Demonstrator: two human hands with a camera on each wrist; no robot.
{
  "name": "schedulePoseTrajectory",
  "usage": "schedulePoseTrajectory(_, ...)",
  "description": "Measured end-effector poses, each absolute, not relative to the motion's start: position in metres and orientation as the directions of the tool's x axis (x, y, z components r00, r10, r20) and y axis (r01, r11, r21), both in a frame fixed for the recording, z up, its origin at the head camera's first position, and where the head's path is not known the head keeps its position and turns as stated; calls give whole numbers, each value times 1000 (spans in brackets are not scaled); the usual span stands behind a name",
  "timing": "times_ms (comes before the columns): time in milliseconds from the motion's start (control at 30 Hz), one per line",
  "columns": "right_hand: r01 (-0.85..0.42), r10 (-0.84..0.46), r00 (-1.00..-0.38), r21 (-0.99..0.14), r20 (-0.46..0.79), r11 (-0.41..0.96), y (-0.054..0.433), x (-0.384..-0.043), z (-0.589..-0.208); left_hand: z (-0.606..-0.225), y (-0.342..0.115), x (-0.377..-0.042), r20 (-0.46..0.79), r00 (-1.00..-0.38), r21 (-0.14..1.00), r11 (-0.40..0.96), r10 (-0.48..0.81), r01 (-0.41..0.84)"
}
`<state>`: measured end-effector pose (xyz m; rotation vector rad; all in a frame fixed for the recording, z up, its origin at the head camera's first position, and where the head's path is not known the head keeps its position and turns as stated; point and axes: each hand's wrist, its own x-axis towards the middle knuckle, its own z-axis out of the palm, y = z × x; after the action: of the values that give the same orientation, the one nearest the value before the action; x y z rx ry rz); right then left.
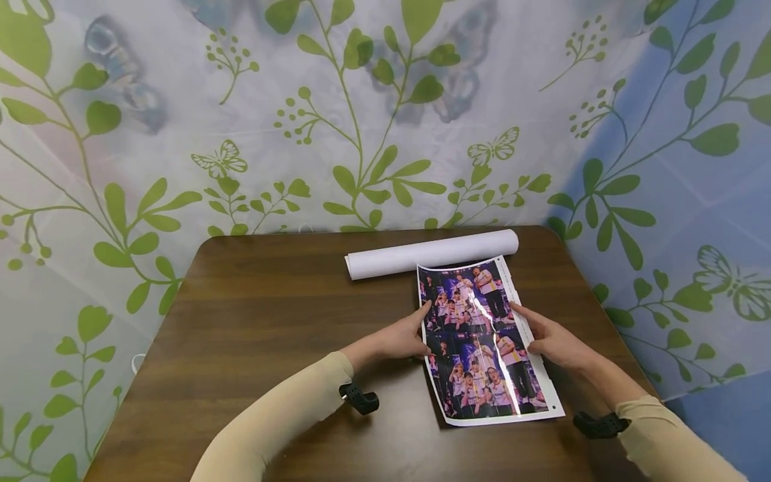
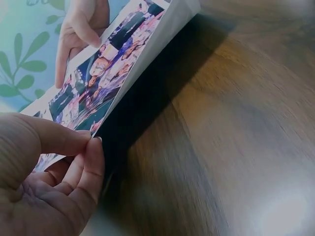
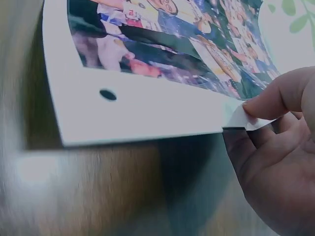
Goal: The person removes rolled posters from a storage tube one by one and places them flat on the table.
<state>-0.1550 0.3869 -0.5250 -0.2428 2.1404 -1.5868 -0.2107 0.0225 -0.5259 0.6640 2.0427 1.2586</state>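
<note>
Behind table (image 1: 253,314): wall cloth (image 1: 337,120), also to left and right. On table's far part, right of centre: paper roll (image 1: 430,256), laid crosswise, right end slightly farther back. Before roll: photo sheet (image 1: 482,365), lengthwise near to far, edges raised off table, overlapping roll's near side in head view. At sheet's left edge: left hand (image 1: 402,337). At right edge, opposite: right hand (image 1: 555,341).

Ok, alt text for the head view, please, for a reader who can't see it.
A person's left hand and right hand hold a glossy photo sheet by its long edges over a brown table. A white roll lies behind it, before a leaf-patterned backdrop.
</note>
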Motion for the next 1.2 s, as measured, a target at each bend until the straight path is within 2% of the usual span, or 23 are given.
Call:
schedulePoseTrajectory(600,151,-341,-880,-876,-331,459,427,-154,-513,-528,82,-215,-325,-656,893,449,681,24)
schedulePoseTrajectory(867,134,-283,-887,-790,-365,599,425,-156,-509,-524,91,-217,-313,-675,864,495,668,89)
schedulePoseTrajectory(1000,119,-262,-892,-750,-369,651,423,-157,-505,-521,94,-217,-303,-685,780,586,663,222)
schedulePoseTrajectory(1100,90,-263,-890,-709,-372,700,422,-159,-504,-517,96,-216,-302,-693,667,665,655,337)
schedulePoseTrajectory(1200,54,-275,-884,-667,-378,743,423,-160,-504,-512,98,-213,-330,-708,559,733,624,386)
